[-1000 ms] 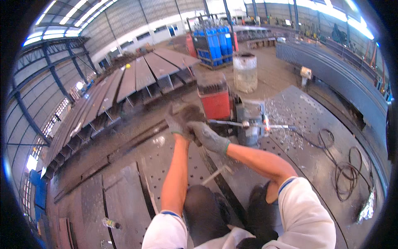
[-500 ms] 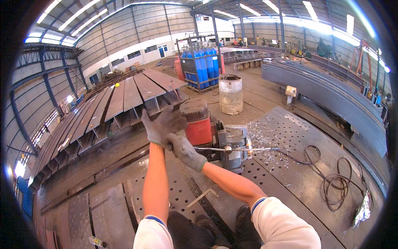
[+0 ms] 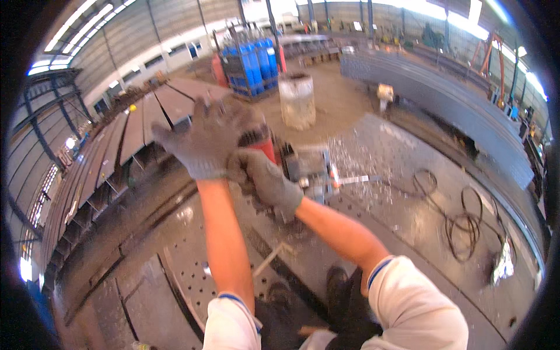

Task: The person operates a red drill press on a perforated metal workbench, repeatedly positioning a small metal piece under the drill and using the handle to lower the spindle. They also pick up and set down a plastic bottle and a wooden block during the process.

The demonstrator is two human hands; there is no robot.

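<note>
My left hand (image 3: pixel 205 140), in a grey work glove, is raised with its fingers spread and nothing in it. Against the base of that hand, my right hand (image 3: pixel 273 182), gloved in the same grey, has its fingers curled on the edge of the left glove. Just behind both hands stands a red and grey machine (image 3: pixel 266 149) with a black top, mostly covered by the gloves. Its metal handle bar (image 3: pixel 353 179) juts out to the right. Bright metal shavings (image 3: pixel 345 153) lie scattered beside it.
Under the machine spreads a perforated steel plate (image 3: pixel 402 204), with a coiled cable (image 3: pixel 461 233) at right. An angled metal square (image 3: pixel 271 256) lies near my feet. Steel beams (image 3: pixel 131 134) flank the left, stacked steel (image 3: pixel 437 93) the right. Beyond are a drum (image 3: pixel 297 104) and blue cylinders (image 3: pixel 252 63).
My left hand has risen, and its fingers have opened wide. The right hand has stayed at the left glove's edge. The whole view has shifted, with the background now higher and further left.
</note>
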